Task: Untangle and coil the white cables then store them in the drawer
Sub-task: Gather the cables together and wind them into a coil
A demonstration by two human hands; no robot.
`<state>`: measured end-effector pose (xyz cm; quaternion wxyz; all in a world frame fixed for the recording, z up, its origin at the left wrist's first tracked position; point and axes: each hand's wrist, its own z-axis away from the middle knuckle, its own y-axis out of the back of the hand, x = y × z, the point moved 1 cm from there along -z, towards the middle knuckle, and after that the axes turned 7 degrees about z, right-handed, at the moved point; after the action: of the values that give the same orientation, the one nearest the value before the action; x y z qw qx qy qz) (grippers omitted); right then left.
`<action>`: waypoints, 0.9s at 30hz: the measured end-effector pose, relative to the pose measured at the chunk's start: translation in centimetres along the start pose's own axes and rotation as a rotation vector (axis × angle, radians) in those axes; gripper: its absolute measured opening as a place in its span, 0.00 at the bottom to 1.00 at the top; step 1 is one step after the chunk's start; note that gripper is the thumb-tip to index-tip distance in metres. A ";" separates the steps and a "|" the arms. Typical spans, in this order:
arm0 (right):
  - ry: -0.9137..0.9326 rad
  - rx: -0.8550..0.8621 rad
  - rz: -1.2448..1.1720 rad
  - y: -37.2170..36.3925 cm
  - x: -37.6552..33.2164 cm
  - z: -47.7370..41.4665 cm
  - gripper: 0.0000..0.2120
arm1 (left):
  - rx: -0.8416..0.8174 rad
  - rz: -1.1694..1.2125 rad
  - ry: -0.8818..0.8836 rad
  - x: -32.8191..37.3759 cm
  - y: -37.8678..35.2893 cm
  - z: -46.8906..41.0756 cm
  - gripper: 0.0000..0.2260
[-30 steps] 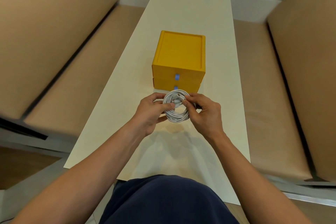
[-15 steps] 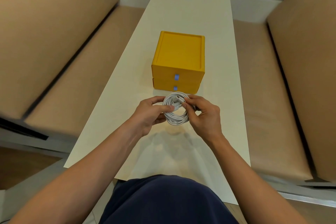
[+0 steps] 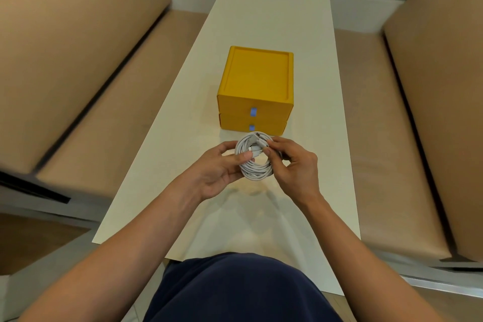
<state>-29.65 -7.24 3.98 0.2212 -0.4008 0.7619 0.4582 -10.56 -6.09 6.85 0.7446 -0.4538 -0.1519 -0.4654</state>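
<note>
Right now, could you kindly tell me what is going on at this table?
A seated person holds a coiled white cable in both hands above the pale table. The left hand grips the coil's left side; the fingers of the right hand pinch a cable end near its top. The yellow drawer box stands just beyond, both drawers closed, so this cable is not yet stored.
</note>
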 end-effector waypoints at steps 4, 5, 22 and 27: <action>-0.066 -0.033 -0.028 0.0 0.0 -0.1 0.08 | 0.113 -0.484 -0.278 0.6 -0.4 0.4 0.25; -0.116 -0.042 -0.059 -0.1 -0.1 -0.2 0.08 | 0.138 -0.596 -0.346 0.8 -0.5 0.5 0.25; -0.578 -0.323 -0.395 1.6 -1.1 -0.9 0.03 | -0.280 -1.569 -1.047 3.0 2.5 1.3 0.27; -0.693 -0.418 -0.465 2.1 -1.0 -1.0 0.04 | -0.343 -1.678 -1.217 1.5 3.3 0.3 0.19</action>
<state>-30.71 -7.20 6.26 0.4742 -0.4202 0.4244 0.6469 -6.95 -6.17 6.21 -0.0933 -0.4598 -0.6982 -0.5408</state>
